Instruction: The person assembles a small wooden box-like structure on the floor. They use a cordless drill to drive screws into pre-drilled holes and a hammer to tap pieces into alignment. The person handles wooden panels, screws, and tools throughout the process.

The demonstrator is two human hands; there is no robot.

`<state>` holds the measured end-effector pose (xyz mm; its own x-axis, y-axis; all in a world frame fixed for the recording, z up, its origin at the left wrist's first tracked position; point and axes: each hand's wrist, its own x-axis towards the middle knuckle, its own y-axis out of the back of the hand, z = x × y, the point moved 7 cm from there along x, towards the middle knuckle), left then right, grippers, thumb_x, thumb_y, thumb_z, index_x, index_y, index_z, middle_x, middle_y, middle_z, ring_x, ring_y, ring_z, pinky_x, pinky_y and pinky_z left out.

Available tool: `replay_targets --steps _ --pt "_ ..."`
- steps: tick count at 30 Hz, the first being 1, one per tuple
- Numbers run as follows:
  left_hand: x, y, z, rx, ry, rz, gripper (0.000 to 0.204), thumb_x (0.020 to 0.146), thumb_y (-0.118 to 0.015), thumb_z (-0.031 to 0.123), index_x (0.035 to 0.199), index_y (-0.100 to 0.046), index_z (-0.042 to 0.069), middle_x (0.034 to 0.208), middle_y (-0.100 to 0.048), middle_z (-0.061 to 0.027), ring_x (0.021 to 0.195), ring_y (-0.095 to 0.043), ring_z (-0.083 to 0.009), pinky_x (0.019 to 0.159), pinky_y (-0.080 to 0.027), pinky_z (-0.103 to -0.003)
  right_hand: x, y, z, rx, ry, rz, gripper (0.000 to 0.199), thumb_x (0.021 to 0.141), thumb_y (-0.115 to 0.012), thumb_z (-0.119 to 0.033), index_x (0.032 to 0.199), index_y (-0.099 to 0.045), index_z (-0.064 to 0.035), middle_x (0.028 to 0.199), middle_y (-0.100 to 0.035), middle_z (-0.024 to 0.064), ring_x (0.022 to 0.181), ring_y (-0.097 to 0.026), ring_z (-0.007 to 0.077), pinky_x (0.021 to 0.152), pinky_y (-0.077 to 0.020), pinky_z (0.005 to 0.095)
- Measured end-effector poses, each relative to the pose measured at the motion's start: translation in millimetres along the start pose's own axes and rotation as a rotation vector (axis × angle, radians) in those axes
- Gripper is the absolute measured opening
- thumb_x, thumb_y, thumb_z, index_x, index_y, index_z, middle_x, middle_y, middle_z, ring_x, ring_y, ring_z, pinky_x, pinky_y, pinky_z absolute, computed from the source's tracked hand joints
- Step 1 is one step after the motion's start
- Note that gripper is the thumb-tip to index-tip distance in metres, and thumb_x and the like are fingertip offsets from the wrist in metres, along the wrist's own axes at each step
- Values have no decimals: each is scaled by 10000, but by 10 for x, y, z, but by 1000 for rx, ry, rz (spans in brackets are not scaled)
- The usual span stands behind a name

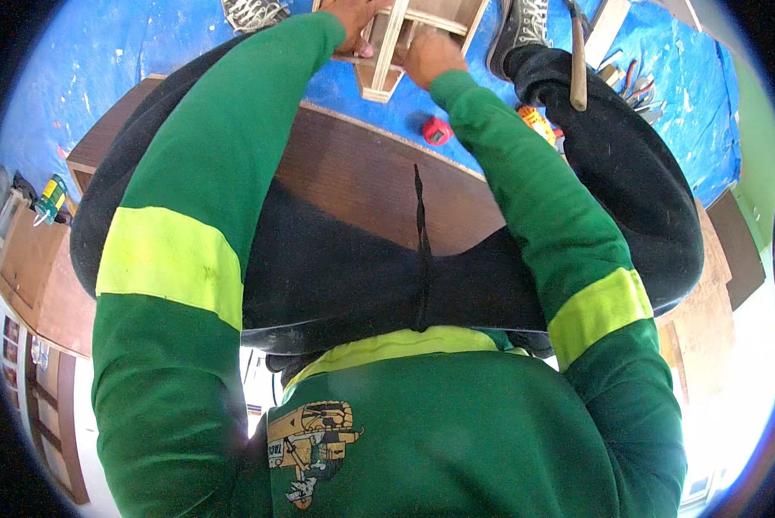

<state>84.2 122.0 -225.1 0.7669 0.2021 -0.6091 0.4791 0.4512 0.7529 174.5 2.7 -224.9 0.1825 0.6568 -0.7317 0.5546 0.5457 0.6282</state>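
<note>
At the top edge stands a plywood frame (382, 82) with crossing strips and open compartments, partly cut off by the picture's rim. My left hand (350, 19) is at its left side, fingers curled against the wood. Against the frame's right part rests my right hand (435, 57), slightly smeared, its fingertips hidden behind a strip. A red tape measure (436, 130) lies just below my right hand on the blue sheet.
I sit on a brown wooden box (353, 160). Blue sheeting (180, 65) covers the floor. By my right knee are a wooden-handled tool (579, 82), an orange-yellow object (538, 123) and several hand tools (639, 93). A green-yellow container (51, 197) stands far left.
</note>
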Motion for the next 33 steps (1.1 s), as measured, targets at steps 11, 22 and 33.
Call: replay_targets --steps 11,22,33 --pt "26 -115 -130 -96 -66 124 1138 637 -972 446 1575 -429 101 1578 -433 -190 1359 -441 -466 1135 -336 -624 -177 380 147 -102 183 369 874 847 -793 -496 1494 -475 -1 1454 -518 257 1392 -456 441 1196 -323 583" --pt "9 -121 -113 -192 -40 38 1122 648 -984 380 1601 -434 161 1627 -401 -202 1450 -394 -464 1195 -288 -603 -49 265 125 -215 110 284 893 795 -837 -576 1438 -551 -27 1438 -599 202 1398 -527 381 1205 -314 594" --pt "40 -67 -127 -199 -23 75 1055 634 -984 338 1553 -495 166 1595 -446 -173 1445 -421 -428 1187 -316 -567 63 209 130 -223 31 316 1052 787 -819 -667 1516 -469 6 1463 -573 220 1411 -522 370 1203 -291 621"
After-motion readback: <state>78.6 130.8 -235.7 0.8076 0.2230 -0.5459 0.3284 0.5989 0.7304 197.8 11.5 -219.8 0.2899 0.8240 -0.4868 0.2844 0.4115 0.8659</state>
